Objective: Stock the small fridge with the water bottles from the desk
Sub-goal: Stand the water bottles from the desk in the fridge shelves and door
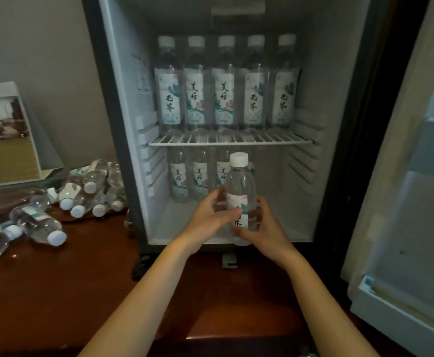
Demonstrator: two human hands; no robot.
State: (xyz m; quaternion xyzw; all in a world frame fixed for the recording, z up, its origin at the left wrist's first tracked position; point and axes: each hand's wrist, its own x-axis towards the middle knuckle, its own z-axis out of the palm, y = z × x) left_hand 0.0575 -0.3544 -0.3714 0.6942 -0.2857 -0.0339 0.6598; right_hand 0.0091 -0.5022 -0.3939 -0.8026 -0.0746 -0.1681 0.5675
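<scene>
Both my hands hold one upright water bottle (239,181) with a white cap at the mouth of the small fridge (123,124). My left hand (210,215) grips its left side and my right hand (261,228) wraps its lower right side. Several labelled bottles (226,83) stand in a row on the wire shelf (231,143). Three more bottles (200,176) stand at the back left of the lower compartment. Several bottles (89,189) lie on their sides on the brown desk (56,292) to the left.
The fridge door (404,189) stands open at the right, its inner racks facing me. A framed card (4,135) leans against the grey wall at the far left. The lower compartment's right half holds no bottles.
</scene>
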